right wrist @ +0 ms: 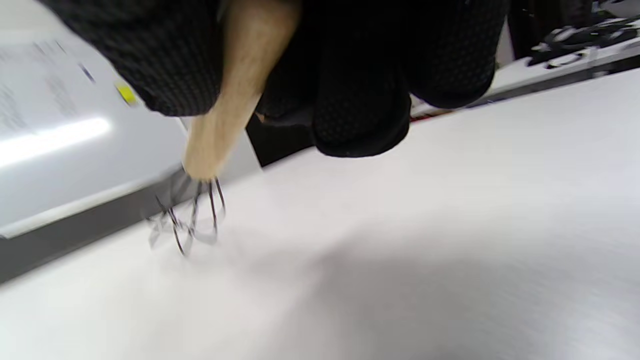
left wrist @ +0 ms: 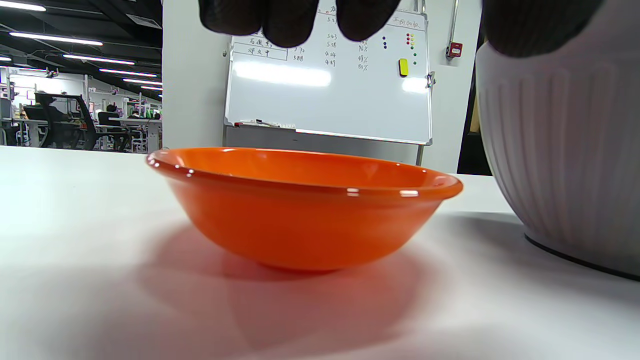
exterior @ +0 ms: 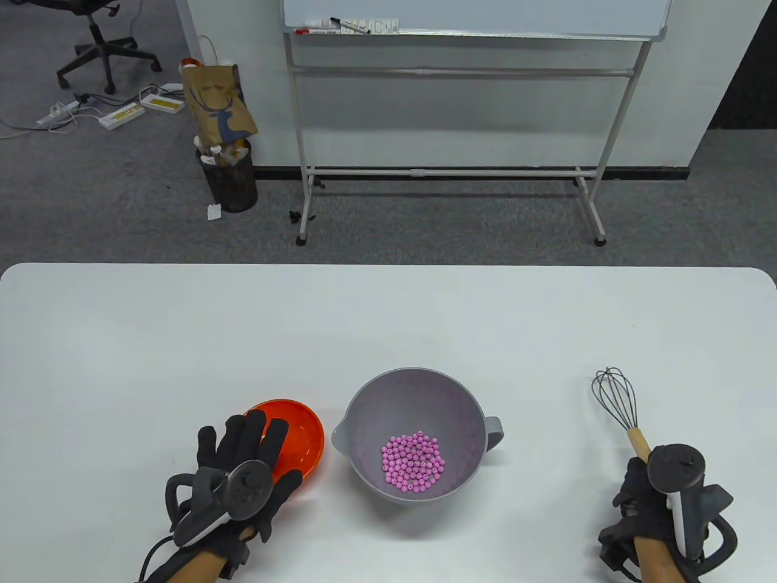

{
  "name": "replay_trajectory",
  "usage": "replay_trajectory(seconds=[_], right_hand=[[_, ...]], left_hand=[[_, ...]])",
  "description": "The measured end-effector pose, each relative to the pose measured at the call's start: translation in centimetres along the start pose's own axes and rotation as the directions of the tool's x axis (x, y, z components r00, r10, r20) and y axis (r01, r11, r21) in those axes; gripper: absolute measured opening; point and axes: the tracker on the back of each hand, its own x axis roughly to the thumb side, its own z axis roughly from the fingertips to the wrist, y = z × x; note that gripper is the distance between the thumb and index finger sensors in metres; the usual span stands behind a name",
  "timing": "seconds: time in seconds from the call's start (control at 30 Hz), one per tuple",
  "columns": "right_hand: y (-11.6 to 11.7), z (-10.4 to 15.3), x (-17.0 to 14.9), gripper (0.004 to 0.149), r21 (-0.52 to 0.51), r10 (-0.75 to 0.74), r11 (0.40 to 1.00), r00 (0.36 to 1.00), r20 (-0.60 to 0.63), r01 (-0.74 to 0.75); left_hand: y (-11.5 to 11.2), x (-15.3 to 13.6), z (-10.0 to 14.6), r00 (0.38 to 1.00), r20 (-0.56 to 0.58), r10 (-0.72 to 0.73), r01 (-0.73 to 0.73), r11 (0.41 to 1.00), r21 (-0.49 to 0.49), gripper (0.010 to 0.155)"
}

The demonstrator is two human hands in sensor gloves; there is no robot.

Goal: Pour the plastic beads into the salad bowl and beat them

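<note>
A grey salad bowl (exterior: 364, 407) with a spout and a handle sits at the table's front middle, and pink plastic beads (exterior: 413, 460) lie heaped in its bottom. Left of it stands an orange bowl (exterior: 300, 434), upright on the table (left wrist: 305, 215) and showing nothing inside. My left hand (exterior: 246, 452) hovers over the orange bowl's near rim with straight, spread fingers (left wrist: 280, 20) and holds nothing. At the front right my right hand (exterior: 646, 495) grips the wooden handle (right wrist: 225, 115) of a wire whisk (exterior: 616, 398), whose head points away over the table.
The grey bowl's ribbed wall (left wrist: 565, 150) stands close to the right of the orange bowl. Beyond the table's far edge are a whiteboard on a stand (exterior: 461, 36) and a waste bin (exterior: 229, 176) on the carpet.
</note>
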Motion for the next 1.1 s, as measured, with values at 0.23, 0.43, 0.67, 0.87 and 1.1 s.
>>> replay_trajectory(seconds=[0.23, 0.43, 0.67, 0.87, 1.1], right_hand=[[-4.9, 3.1, 2.7, 0.051, -0.052, -0.405, 0.900, 0.874, 0.267, 0.433], [-8.0, 6.8, 8.7, 0.051, 0.045, -0.459, 0.859, 0.727, 0.510, 0.510], [-4.5, 10.8, 16.1, 0.047, 0.194, -0.357, 0.931, 0.651, 0.670, 0.311], [-1.7, 12.1, 17.4, 0.045, 0.099, -0.232, 0.968, 0.675, 0.700, 0.230], [-2.8, 13.2, 16.5, 0.042, -0.033, -0.073, 0.989, 0.662, 0.746, 0.146]], left_hand=[[1.9, -0.4, -0.8, 0.946, -0.031, 0.323, -0.323, 0.946, 0.004, 0.080], [4.0, 1.1, -3.9, 0.876, -0.088, 0.475, -0.480, 0.876, -0.043, 0.083], [0.8, 4.3, -6.8, 0.894, -0.172, 0.415, -0.441, 0.883, -0.160, 0.084], [-1.2, 5.0, -7.0, 0.769, -0.174, 0.615, -0.638, 0.759, -0.134, 0.064], [-1.5, 5.7, -6.7, 0.765, -0.143, 0.628, -0.640, 0.766, -0.058, 0.057]])
